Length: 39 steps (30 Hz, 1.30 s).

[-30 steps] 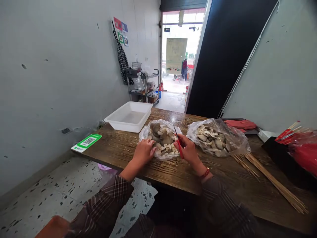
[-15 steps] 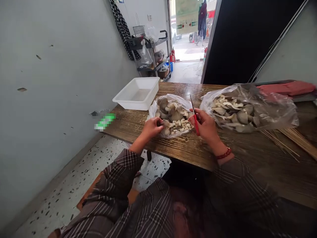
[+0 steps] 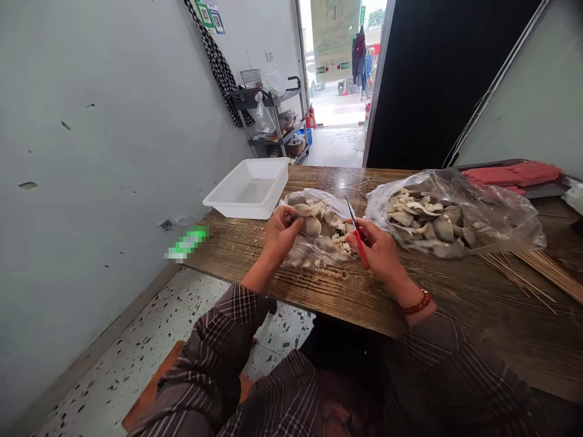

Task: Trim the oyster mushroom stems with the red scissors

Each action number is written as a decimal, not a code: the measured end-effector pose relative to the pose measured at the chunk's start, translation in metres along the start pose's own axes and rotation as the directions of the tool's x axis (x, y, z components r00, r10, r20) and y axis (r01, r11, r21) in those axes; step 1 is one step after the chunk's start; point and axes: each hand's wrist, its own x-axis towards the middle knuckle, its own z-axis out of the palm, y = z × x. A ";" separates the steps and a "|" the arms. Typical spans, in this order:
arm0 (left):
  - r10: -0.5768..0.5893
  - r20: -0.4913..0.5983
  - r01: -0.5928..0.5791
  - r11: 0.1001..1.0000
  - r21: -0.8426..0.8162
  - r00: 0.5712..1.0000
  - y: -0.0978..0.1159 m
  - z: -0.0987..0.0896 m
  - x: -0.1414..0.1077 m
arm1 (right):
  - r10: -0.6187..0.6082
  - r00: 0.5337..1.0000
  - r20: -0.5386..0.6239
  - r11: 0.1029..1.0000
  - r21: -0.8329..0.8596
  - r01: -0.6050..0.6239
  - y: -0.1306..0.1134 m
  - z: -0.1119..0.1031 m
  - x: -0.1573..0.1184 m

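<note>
My left hand (image 3: pixel 281 235) pinches a grey-capped mushroom (image 3: pixel 311 226) at the left side of an open plastic bag (image 3: pixel 304 258). More mushrooms and small pale cut pieces (image 3: pixel 341 243) lie in that bag. My right hand (image 3: pixel 377 246) is closed round red-handled scissors (image 3: pixel 361 241), whose blades point up and away over the bag's right side. To the right, a second clear bag (image 3: pixel 496 212) holds a pile of grey and white mushrooms (image 3: pixel 426 218) on the table.
A white plastic tub (image 3: pixel 248 189) stands at the table's back left. Wooden skewers (image 3: pixel 542 273) lie at the right, below a dark tray with red packets (image 3: pixel 514 175). Beyond the wooden table (image 3: pixel 319 285) are a shelf cart (image 3: pixel 276 121) and a doorway.
My left hand has risen slightly and now has a larger mushroom showing at its fingers. The bag's near edge lies over some cut pieces. The whole view has shifted a little.
</note>
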 end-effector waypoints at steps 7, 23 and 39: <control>-0.084 0.027 0.088 0.948 -0.305 0.996 0.014 0.012 0.011 | 0.021 0.997 0.076 1.000 -0.019 -0.019 0.003 -0.001 -0.002; -0.245 0.079 0.257 0.936 -0.241 0.966 -0.018 0.020 -0.037 | 0.099 0.938 0.333 0.978 -0.204 -0.030 0.001 0.002 -0.006; -0.245 0.100 0.253 0.965 -0.068 0.964 -0.020 0.014 -0.043 | 0.068 0.903 0.425 0.997 -0.046 -0.054 -0.005 0.004 -0.008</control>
